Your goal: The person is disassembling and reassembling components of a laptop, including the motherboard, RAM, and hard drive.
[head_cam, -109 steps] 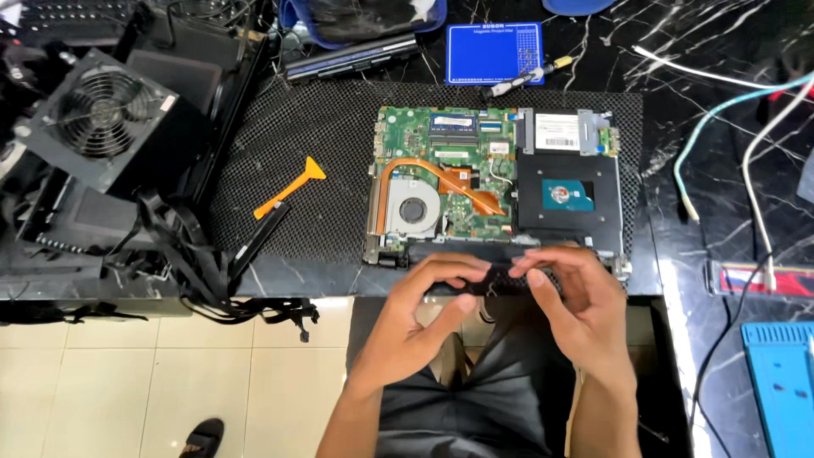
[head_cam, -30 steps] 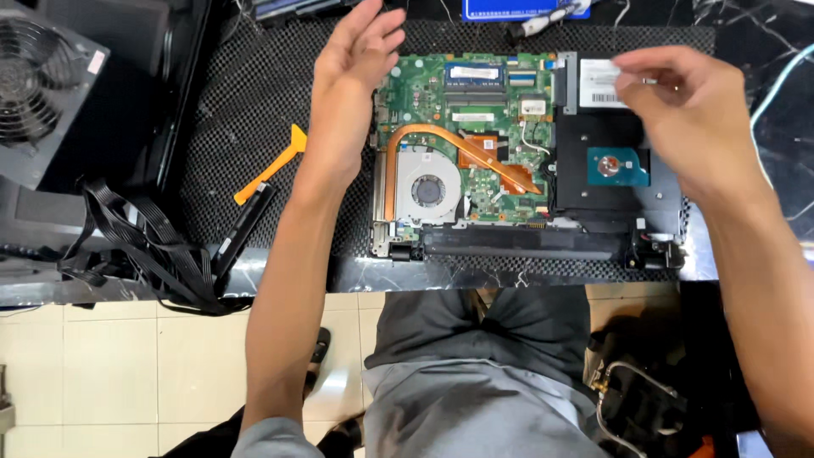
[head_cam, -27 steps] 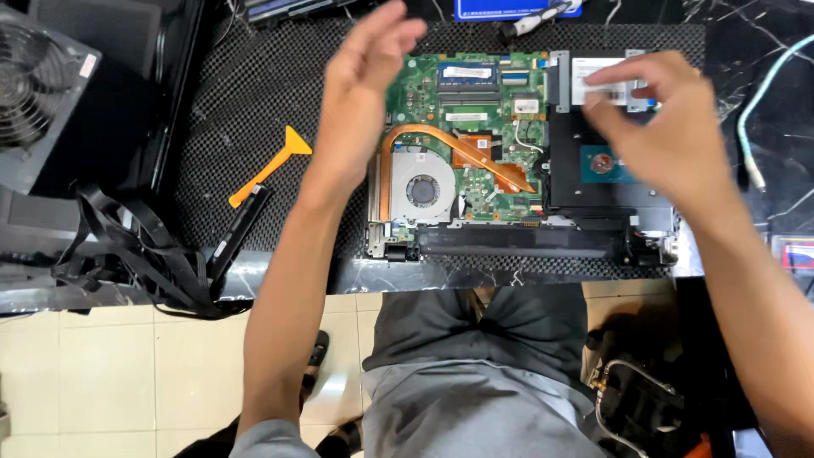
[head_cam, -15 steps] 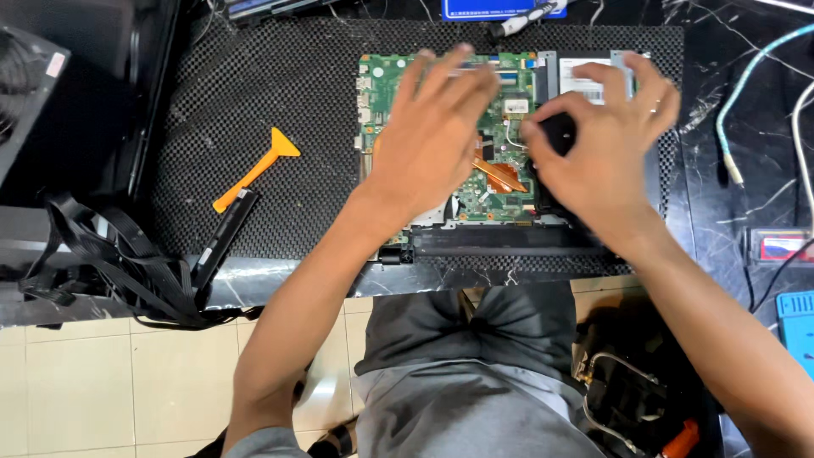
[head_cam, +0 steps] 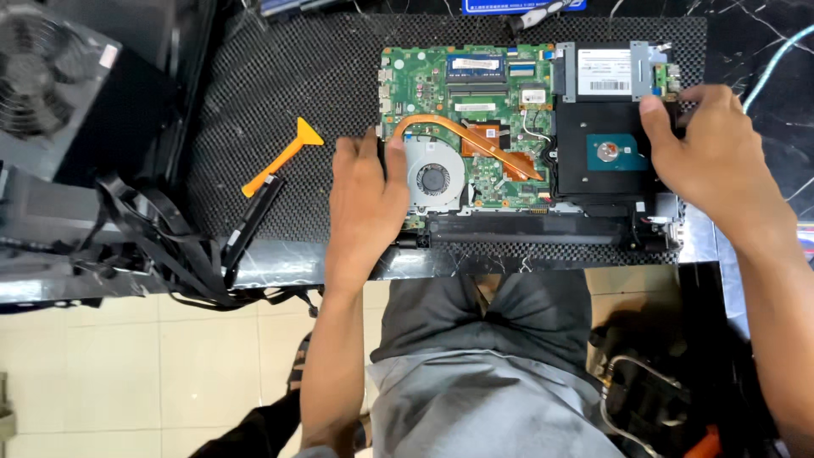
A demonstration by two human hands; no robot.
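Head view, both hands point(head_cam: 366, 199) point(head_cam: 712, 161) gripping laptop chassis point(head_cam: 543, 229) edges, white label point(head_cam: 604, 71) top-right

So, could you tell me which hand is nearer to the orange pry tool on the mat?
The left hand: it grips the opened laptop's left edge, just right of the orange pry tool. The right hand is at the far right edge.

Green circuit board point(head_cam: 475, 85); copper heat pipe point(head_cam: 458, 131); orange pry tool point(head_cam: 284, 157); black mesh-patterned mat point(head_cam: 280, 76); black white-veined marble worktop point(head_cam: 755, 42).
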